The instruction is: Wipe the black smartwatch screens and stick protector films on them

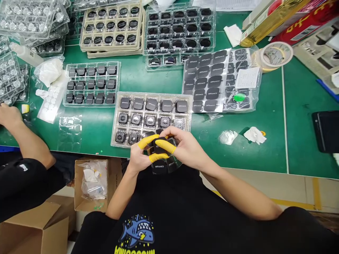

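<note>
A green worktable [265, 116] crowded with trays filled the room's foreground. At the far left, stacked clear trays [25, 21] stood behind a co-worker's hand [10, 116]. Further right, a clear tray [91, 105] carried three rows of small black boxes.

In the middle, nearest the person, lay a shallow tray [116, 121]. The five boxes in its back row wore flat dark faces with pale lettering; the four in the middle row and two at the front left showed round, pale-marked discs instead. Judging by that, the back row looked finished and the other two rows looked undone.

Over the tray's front edge, the left hand [136, 157] pinched a black box [159, 150] between thumb and finger, both in yellow covers. The box looked square and round-cornered, dark on its upper face. The right hand [186, 148] gripped it too, its yellow-covered thumb laid across that face. A strip of black stickers [159, 168] hung just below; with the hands overlapping, I couldn't tell which fingers held it.

To the right lay more sticker sheets [203, 83], crumpled paper [254, 135] and a roll of tape [288, 56]
</note>
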The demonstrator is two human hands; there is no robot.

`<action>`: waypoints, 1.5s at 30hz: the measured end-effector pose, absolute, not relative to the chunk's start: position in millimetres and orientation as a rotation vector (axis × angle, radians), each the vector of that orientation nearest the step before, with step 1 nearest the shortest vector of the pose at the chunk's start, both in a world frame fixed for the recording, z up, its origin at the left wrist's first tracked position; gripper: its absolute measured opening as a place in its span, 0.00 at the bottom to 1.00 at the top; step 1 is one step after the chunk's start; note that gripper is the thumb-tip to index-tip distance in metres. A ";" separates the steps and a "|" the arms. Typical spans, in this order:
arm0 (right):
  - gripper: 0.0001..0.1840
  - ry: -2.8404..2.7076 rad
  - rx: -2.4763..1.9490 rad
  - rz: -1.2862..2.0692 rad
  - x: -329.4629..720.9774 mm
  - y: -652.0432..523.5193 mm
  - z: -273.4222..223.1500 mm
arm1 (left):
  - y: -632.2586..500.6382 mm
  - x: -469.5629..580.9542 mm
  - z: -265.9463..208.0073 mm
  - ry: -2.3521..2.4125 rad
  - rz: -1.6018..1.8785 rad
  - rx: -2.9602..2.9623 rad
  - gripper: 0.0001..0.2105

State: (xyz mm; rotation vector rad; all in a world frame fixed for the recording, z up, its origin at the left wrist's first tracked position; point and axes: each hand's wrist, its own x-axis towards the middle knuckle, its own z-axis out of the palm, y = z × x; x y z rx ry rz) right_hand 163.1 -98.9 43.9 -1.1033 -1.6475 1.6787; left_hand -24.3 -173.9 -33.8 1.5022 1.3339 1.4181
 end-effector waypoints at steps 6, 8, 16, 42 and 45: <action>0.07 -1.611 -1.132 1.720 170.6 -95.2 38.7 | -174.1 -23.4 -33.3 1.321 1.320 1.473 0.34; 0.09 -1.638 -1.161 1.728 175.5 -94.2 40.8 | -173.4 -22.6 -32.6 1.309 1.301 1.454 0.34; 0.09 -1.640 -1.142 1.744 180.3 -94.1 41.0 | -170.0 -22.1 -32.7 1.306 1.303 1.492 0.32; 0.04 -1.729 -1.406 0.979 224.5 -65.9 24.6 | -178.2 -31.1 -24.9 1.284 1.301 1.446 0.16; 0.04 -1.949 -1.447 0.846 229.6 -58.2 0.6 | -182.9 -42.7 -20.6 1.227 1.331 1.523 0.09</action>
